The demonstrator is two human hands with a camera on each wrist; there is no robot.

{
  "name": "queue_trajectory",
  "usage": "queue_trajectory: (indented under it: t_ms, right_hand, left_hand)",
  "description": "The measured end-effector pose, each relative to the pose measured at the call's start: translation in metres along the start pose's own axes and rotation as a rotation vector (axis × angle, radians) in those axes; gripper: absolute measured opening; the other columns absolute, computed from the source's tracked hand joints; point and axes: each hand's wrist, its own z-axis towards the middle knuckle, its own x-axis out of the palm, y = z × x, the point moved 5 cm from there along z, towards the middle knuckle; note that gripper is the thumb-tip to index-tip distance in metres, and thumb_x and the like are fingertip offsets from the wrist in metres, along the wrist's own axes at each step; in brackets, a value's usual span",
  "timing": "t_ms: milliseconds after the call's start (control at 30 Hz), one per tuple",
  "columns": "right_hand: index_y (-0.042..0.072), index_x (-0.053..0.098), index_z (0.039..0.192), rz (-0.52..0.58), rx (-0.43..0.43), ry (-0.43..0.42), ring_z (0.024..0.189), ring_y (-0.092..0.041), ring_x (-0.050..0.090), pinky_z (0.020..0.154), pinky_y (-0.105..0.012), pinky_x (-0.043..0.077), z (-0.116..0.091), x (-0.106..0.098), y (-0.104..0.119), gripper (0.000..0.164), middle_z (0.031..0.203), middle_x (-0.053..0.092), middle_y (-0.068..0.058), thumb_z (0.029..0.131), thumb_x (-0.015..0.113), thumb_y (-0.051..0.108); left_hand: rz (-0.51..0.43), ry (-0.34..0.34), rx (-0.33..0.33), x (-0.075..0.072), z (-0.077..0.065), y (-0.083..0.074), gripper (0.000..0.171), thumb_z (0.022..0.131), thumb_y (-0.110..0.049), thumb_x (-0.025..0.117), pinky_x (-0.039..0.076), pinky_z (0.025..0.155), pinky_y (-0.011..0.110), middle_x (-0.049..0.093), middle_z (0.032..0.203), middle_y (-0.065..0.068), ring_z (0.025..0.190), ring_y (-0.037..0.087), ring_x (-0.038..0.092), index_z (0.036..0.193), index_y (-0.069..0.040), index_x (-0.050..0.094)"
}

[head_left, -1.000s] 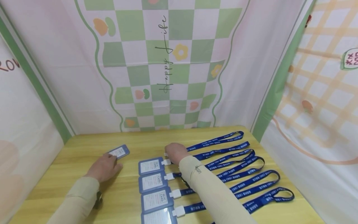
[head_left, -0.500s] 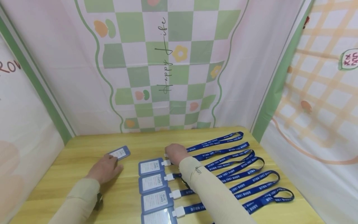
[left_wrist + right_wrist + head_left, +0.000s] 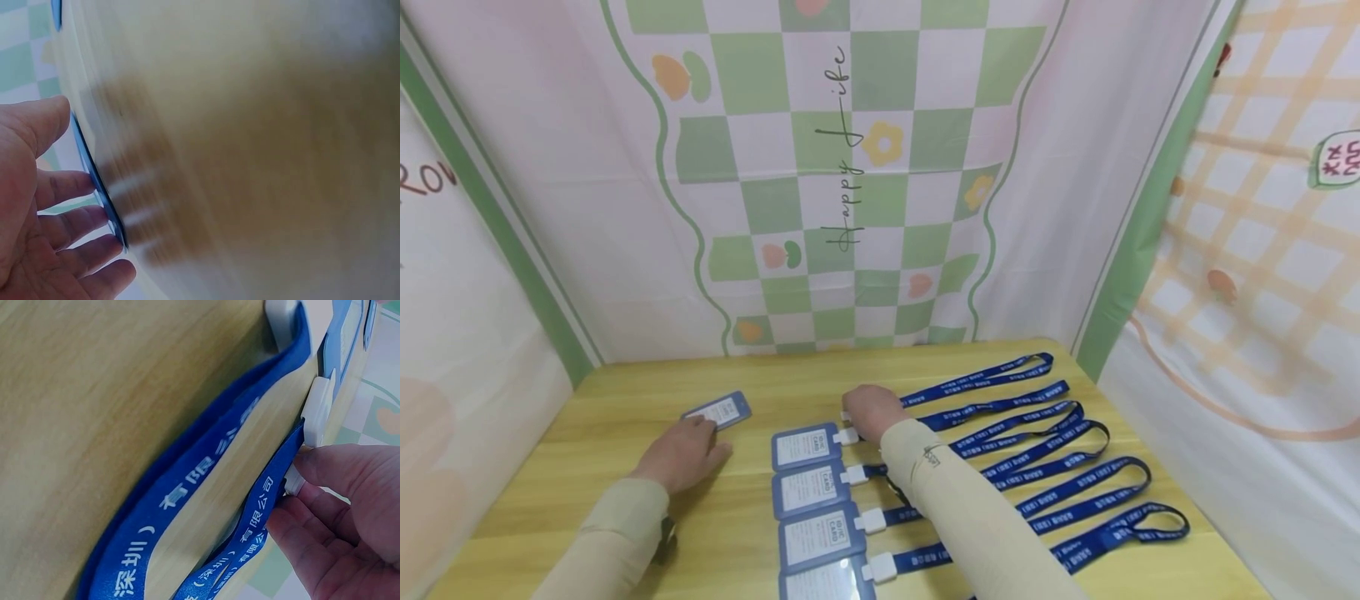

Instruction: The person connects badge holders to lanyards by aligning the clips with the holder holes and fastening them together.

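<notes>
A loose blue-framed ID card holder (image 3: 727,411) lies flat on the table at the left. My left hand (image 3: 679,454) rests its fingertips on the near part of it. From the left wrist, the fingers (image 3: 78,228) look nearly straight against the holder's edge (image 3: 94,172), the thumb apart from them. My right hand (image 3: 874,410) is at the clip end of the farthest blue lanyard (image 3: 973,379). Seen from the right wrist, its thumb and fingers (image 3: 325,465) pinch that lanyard's small white clip (image 3: 293,481), which they partly cover.
Several ID card holders (image 3: 805,447) lie in a column mid-table, joined by white clips (image 3: 870,520) to blue lanyards (image 3: 1082,492) stretching right. Patterned curtains (image 3: 880,250) stand behind the table (image 3: 625,392) and at both sides.
The loose card holder has slid very slightly to the right along with my left hand. My right hand stays in place on the clip.
</notes>
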Motion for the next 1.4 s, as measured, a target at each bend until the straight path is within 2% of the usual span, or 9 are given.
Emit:
queue_trajectory:
  t_ms: [567, 867, 1400]
  right_hand:
    - [0.017, 0.075, 0.102, 0.007, -0.005, 0.002, 0.095, -0.019, 0.071, 0.087, -0.035, 0.062, 0.000, -0.001, -0.001, 0.014, 0.101, 0.076, -0.001, 0.103, 0.062, 0.014]
    - [0.017, 0.074, 0.099, 0.012, -0.004, -0.008, 0.094, -0.019, 0.071, 0.086, -0.035, 0.062, -0.003, -0.003, 0.000, 0.015, 0.099, 0.075, -0.001, 0.103, 0.061, 0.013]
    - [0.018, 0.075, 0.102, 0.017, 0.012, 0.017, 0.096, -0.018, 0.070, 0.088, -0.035, 0.062, -0.001, -0.003, 0.000, 0.014, 0.101, 0.075, -0.001, 0.103, 0.062, 0.013]
  left_hand:
    - [-0.012, 0.018, -0.006, 0.002, 0.003, -0.006, 0.060, 0.102, -0.041, 0.060, 0.047, 0.107, 0.069, 0.056, 0.140, 0.035, 0.127, 0.055, 0.056, 0.138, 0.007, 0.058]
    - [-0.016, 0.024, 0.014, 0.000, 0.003, -0.013, 0.058, 0.102, -0.040, 0.060, 0.047, 0.106, 0.070, 0.055, 0.141, 0.036, 0.127, 0.056, 0.055, 0.137, 0.006, 0.059]
    - [-0.003, 0.014, 0.052, 0.008, 0.012, -0.022, 0.055, 0.102, -0.040, 0.060, 0.049, 0.105, 0.068, 0.058, 0.139, 0.034, 0.124, 0.053, 0.059, 0.136, 0.004, 0.061]
